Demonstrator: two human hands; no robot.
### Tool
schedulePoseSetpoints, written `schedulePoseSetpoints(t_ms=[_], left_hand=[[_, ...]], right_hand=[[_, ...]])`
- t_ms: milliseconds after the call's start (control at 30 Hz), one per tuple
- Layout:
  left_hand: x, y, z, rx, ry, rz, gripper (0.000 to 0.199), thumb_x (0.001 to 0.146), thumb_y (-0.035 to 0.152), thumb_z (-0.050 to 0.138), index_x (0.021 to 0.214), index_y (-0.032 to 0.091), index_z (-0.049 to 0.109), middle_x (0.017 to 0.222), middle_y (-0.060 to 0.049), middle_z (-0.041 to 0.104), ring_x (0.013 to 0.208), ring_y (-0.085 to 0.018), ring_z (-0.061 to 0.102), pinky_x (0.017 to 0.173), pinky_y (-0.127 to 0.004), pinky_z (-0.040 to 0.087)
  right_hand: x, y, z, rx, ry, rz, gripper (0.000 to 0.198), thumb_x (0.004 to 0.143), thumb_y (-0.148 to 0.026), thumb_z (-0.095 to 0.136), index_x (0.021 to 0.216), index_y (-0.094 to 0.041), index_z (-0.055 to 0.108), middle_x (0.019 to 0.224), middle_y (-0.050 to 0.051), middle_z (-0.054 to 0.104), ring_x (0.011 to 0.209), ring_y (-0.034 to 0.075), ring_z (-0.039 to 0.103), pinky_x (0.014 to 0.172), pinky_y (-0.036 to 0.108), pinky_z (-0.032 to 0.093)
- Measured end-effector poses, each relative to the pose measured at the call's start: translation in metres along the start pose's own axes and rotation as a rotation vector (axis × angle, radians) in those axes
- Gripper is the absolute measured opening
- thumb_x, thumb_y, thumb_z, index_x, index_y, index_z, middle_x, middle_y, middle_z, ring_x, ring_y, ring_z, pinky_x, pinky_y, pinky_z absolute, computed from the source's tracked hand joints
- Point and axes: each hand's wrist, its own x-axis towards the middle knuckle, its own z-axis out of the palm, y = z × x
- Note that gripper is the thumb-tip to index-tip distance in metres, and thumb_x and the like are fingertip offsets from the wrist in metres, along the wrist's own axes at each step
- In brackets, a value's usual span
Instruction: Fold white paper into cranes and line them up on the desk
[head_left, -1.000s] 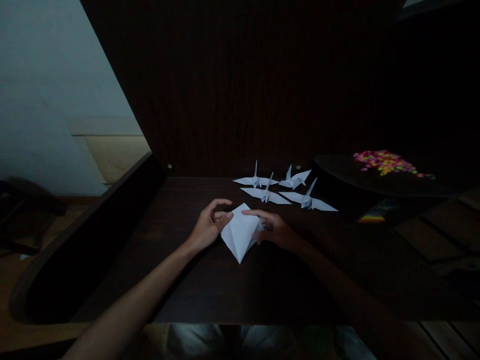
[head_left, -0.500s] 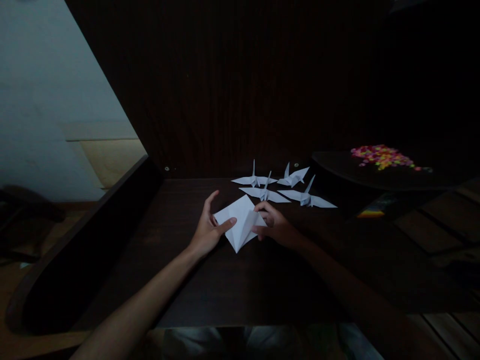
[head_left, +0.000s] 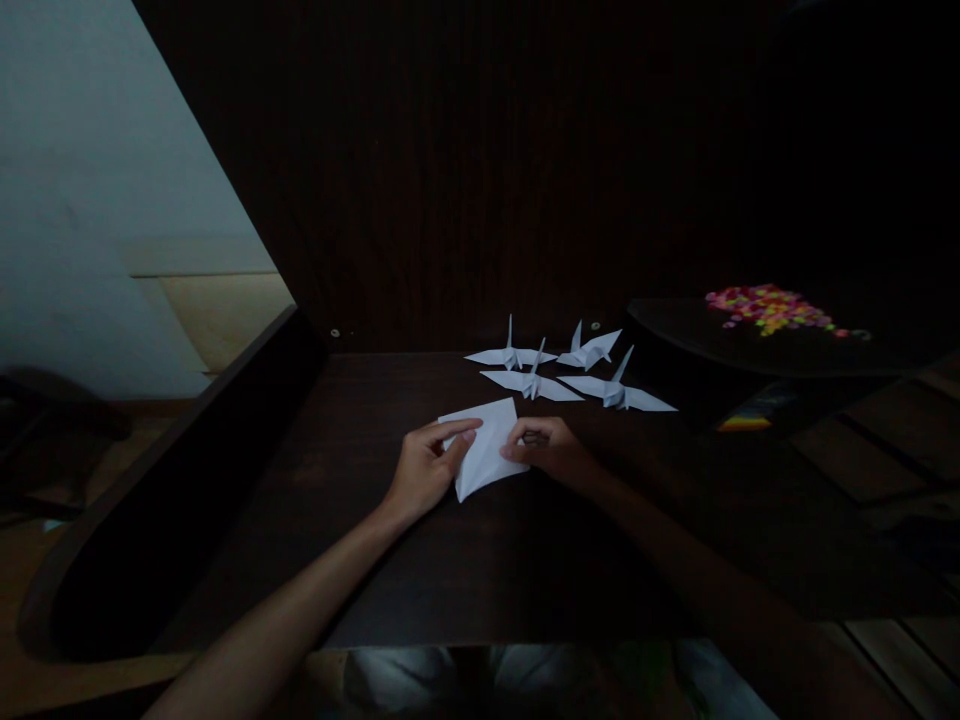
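A folded sheet of white origami paper [head_left: 487, 450], roughly diamond-shaped with one point toward me, lies between my hands over the dark desk [head_left: 420, 590]. My left hand [head_left: 427, 465] grips its left side, thumb and forefinger on the upper face. At the right edge, my right hand [head_left: 551, 450] pinches the paper between thumb and curled fingers. Just beyond stand several white paper cranes with spread wings, among them a front left crane [head_left: 531, 384] and a front right crane [head_left: 616, 393]. The paper's underside is hidden.
On a raised dark shelf [head_left: 675, 335] at the right lies a heap of small colourful pieces [head_left: 772, 308]. A dark panel [head_left: 450, 180] rises behind the cranes. A raised side board [head_left: 180, 470] bounds the desk at the left.
The raised flap on the paper now lies flatter, and the sheet has turned slightly. My left forefinger has come down onto the paper beside the thumb. The cranes stay in place.
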Motion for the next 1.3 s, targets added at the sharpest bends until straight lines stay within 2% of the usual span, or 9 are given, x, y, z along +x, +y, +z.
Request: schedulePoseSetpoints(t_ms=[133,267,500,600,733,867,1000,1100,1300], left_hand=[[0.002,-0.005,-0.001,-0.096,-0.06,-0.078,0.038,0.071,0.028,0.076,0.106,0.017,0.07,0.101,-0.007,0.07,0.087,-0.023,0.064,0.074,-0.03,0.05],[0.002,-0.005,0.0,-0.242,-0.182,-0.134,0.067,0.06,0.02,0.084,0.122,0.017,0.058,0.111,-0.008,0.065,0.097,-0.024,0.063,0.082,-0.034,0.052],[0.005,-0.003,0.0,-0.405,-0.227,-0.175,0.087,0.054,0.013,0.085,0.133,0.019,0.05,0.127,-0.011,0.058,0.113,-0.026,0.058,0.095,-0.038,0.048],[0.005,-0.003,-0.003,-0.402,-0.268,-0.179,0.099,0.053,0.012,0.085,0.141,0.022,0.042,0.129,-0.011,0.057,0.111,-0.025,0.059,0.091,-0.034,0.051],[0.003,-0.004,-0.006,-0.364,-0.372,-0.222,0.116,0.053,0.012,0.086,0.15,0.027,0.024,0.111,-0.01,0.066,0.09,-0.023,0.067,0.071,-0.029,0.056],[0.002,-0.001,-0.007,-0.355,-0.425,-0.232,0.117,0.058,0.012,0.083,0.151,0.029,0.016,0.104,-0.009,0.066,0.085,-0.021,0.067,0.066,-0.026,0.056],[0.002,0.003,-0.007,-0.381,-0.455,-0.244,0.115,0.062,0.011,0.081,0.151,0.032,0.012,0.12,-0.01,0.061,0.091,-0.021,0.066,0.073,-0.029,0.056],[0.001,0.007,-0.007,-0.397,-0.458,-0.236,0.107,0.064,0.011,0.078,0.15,0.033,0.019,0.127,-0.011,0.057,0.092,-0.02,0.066,0.077,-0.03,0.056],[0.0,0.005,-0.008,-0.336,-0.535,-0.241,0.092,0.069,0.013,0.074,0.148,0.025,0.029,0.092,-0.006,0.068,0.067,-0.012,0.062,0.061,-0.02,0.05]], right_hand=[[0.0,0.003,-0.001,0.128,-0.048,-0.001,0.031,0.06,-0.031,0.08,0.082,-0.018,0.062,0.074,0.0,0.064,0.068,0.014,0.06,0.062,0.026,0.045],[0.001,0.005,-0.002,0.191,-0.012,-0.021,0.038,0.059,-0.03,0.082,0.088,-0.018,0.06,0.084,0.004,0.069,0.078,0.018,0.065,0.068,0.03,0.049],[0.003,0.008,-0.007,0.271,0.021,0.014,0.048,0.062,-0.039,0.08,0.1,-0.018,0.057,0.077,0.004,0.07,0.062,0.015,0.061,0.058,0.028,0.045],[0.004,0.01,-0.008,0.237,0.08,0.002,0.043,0.066,-0.042,0.076,0.098,-0.017,0.06,0.067,0.001,0.066,0.056,0.013,0.056,0.055,0.027,0.041],[0.005,0.013,-0.01,0.177,0.164,-0.039,0.037,0.069,-0.042,0.072,0.096,-0.018,0.062,0.061,-0.001,0.061,0.053,0.013,0.051,0.053,0.027,0.037],[0.006,0.015,-0.01,0.145,0.165,-0.075,0.036,0.071,-0.04,0.07,0.098,-0.019,0.061,0.063,-0.001,0.061,0.055,0.014,0.053,0.054,0.028,0.038],[0.006,0.012,-0.008,0.109,0.216,-0.134,0.037,0.072,-0.035,0.07,0.103,-0.02,0.058,0.068,0.0,0.063,0.06,0.016,0.057,0.058,0.029,0.042],[0.006,0.009,-0.006,0.135,0.235,-0.159,0.039,0.071,-0.033,0.07,0.104,-0.02,0.053,0.07,0.0,0.064,0.063,0.017,0.059,0.061,0.03,0.043],[0.007,0.006,-0.008,0.232,0.27,-0.084,0.039,0.068,-0.034,0.07,0.098,-0.023,0.048,0.066,-0.003,0.063,0.056,0.015,0.056,0.056,0.028,0.04]])
